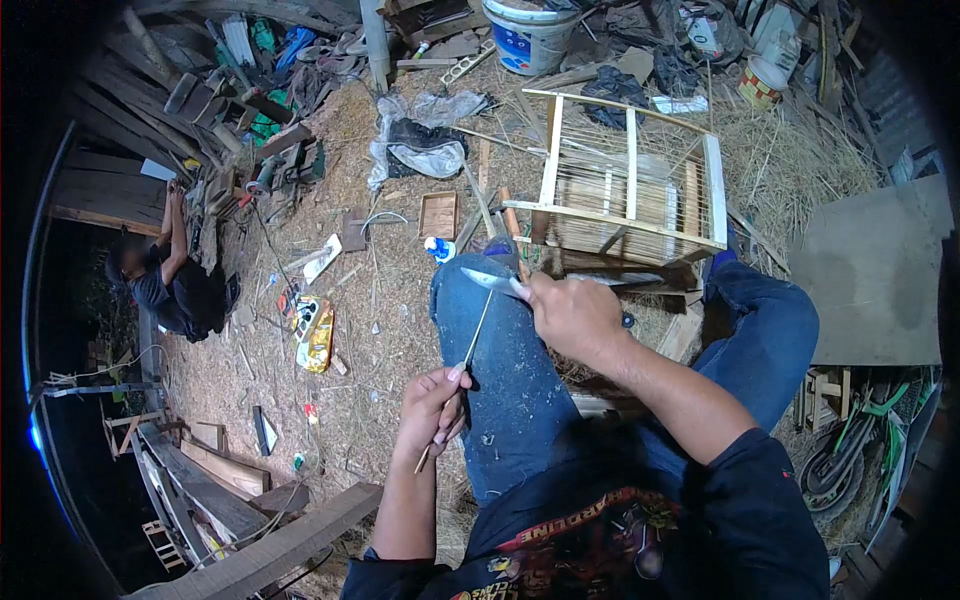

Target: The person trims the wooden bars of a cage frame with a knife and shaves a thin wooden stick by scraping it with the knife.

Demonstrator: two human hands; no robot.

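Observation:
My right hand [568, 312] is closed round the handle of a knife [490, 281], its blade pointing left above my knee. In my left hand [436, 408] a thin wooden stick [479, 332] is gripped, one end slanting up to the blade and the other sticking out below the fist. The stick's upper end lies close by the blade; whether they touch I cannot tell. Both hands are over my jeans [515, 420], which carry pale shavings. Beyond my right hand rests a wooden frame with thin slats [632, 165], like a small cage.
A white glue bottle [438, 249] and a small wooden tray [438, 215] lie ahead. To the left are a yellow bag [314, 335] and a crouching person [175, 270]. A bucket [530, 40] stands at the back. Timber beams [270, 535] lie at lower left.

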